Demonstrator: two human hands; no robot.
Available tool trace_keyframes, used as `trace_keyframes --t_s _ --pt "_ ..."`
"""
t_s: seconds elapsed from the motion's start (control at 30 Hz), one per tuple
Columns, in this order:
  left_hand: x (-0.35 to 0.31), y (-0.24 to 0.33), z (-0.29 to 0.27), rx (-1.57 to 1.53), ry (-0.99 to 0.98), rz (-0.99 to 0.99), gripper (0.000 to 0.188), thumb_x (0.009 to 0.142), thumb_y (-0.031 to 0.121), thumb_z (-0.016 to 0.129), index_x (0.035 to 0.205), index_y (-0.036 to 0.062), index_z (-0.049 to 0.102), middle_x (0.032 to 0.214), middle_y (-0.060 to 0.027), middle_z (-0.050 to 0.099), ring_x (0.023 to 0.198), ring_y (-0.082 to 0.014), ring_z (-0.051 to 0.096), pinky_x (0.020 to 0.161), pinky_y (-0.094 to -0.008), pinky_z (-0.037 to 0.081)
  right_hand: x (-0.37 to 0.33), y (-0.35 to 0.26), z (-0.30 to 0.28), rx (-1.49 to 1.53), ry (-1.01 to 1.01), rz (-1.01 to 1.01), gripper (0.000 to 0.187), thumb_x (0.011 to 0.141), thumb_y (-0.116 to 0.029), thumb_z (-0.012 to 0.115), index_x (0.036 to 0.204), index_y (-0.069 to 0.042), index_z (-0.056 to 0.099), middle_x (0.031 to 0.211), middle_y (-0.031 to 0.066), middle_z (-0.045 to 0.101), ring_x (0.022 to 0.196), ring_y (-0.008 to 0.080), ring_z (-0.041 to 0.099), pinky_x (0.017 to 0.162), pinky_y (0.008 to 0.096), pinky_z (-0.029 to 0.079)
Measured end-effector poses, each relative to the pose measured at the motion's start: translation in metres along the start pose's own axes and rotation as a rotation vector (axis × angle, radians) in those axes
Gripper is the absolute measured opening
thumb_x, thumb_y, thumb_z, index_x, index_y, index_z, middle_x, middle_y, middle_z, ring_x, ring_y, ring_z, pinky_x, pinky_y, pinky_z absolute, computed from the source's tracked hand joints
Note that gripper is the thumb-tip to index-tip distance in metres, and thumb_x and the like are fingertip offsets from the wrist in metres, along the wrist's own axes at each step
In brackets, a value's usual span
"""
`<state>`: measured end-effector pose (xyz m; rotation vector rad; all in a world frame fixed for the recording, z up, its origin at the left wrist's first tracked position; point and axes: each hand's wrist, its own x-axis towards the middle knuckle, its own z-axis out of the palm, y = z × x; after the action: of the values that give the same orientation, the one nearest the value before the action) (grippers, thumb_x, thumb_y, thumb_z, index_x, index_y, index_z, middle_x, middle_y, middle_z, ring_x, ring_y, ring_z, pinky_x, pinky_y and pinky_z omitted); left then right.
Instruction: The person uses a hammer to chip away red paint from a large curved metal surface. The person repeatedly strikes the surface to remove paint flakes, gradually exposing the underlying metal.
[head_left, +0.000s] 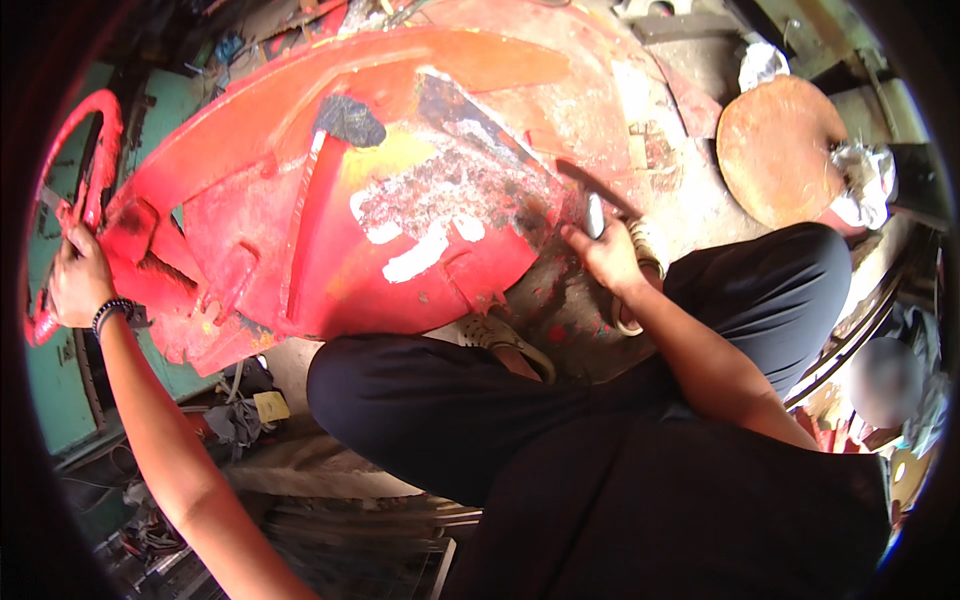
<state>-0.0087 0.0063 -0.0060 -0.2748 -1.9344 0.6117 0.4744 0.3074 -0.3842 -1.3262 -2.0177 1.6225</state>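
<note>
A large red-painted metal body [330, 210] with flaking white and grey patches lies in front of me. My left hand [78, 282], a dark bead bracelet at its wrist, grips a red ring-shaped rim [92, 150] at the far left. My right hand [600, 250] holds a small flat tool with a shiny blade [595, 213], its tip resting on the scraped edge of the panel. My knees in black trousers [560, 400] are bent below, with sandalled feet under them.
A round rusty disc [775, 150] lies at the upper right beside crumpled white rags [865, 180]. A green metal surface [50, 380] runs down the left. Cables and scrap clutter the floor at the lower left. A person's blurred head shows at the right edge.
</note>
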Motion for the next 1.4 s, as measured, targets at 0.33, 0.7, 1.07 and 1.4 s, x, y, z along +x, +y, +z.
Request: trace_keyframes --t_s 0.33,0.7,1.07,1.4 --pt "0.000 -0.002 -0.003 0.021 0.008 0.022 0.054 0.090 0.052 0.031 0.082 0.0198 0.073 0.090 -0.0049 0.071 0.080 -0.0293 0.067 0.072 -0.0424 0.051 -0.001 -0.004 0.006 -0.167 -0.055 -0.020 0.036 0.077 -0.027 0.063 0.098 0.003 0.064 0.086 0.0265 0.065 0.088 0.0368 0.065 0.080 0.0426 0.050" --pt "0.000 0.000 0.000 0.027 0.039 -0.032 0.051 0.089 0.054 0.035 0.079 0.0216 0.074 0.081 -0.0019 0.071 0.076 -0.0272 0.067 0.069 -0.0418 0.052 0.003 0.002 0.012 -0.154 -0.029 -0.163 0.039 0.077 -0.025 0.063 0.103 0.005 0.063 0.090 0.0278 0.065 0.091 0.0380 0.065 0.081 0.0419 0.051" --pt "-0.004 0.001 0.007 -0.003 0.034 -0.087 0.054 0.089 0.057 0.032 0.088 0.0238 0.074 0.089 -0.0042 0.071 0.080 -0.0285 0.067 0.070 -0.0413 0.052 0.003 0.004 0.012 -0.246 -0.070 0.014 0.037 0.076 -0.026 0.062 0.101 0.002 0.064 0.089 0.0267 0.065 0.091 0.0378 0.065 0.080 0.0430 0.050" --pt "0.006 -0.013 0.038 -0.038 -0.010 -0.040 0.056 0.088 0.061 0.027 0.103 0.0312 0.072 0.094 -0.0065 0.071 0.086 -0.0299 0.068 0.071 -0.0432 0.053 0.005 0.007 0.008 -0.136 -0.032 -0.018 0.038 0.080 -0.027 0.061 0.101 0.004 0.061 0.082 0.0258 0.064 0.080 0.0368 0.065 0.073 0.0415 0.050"
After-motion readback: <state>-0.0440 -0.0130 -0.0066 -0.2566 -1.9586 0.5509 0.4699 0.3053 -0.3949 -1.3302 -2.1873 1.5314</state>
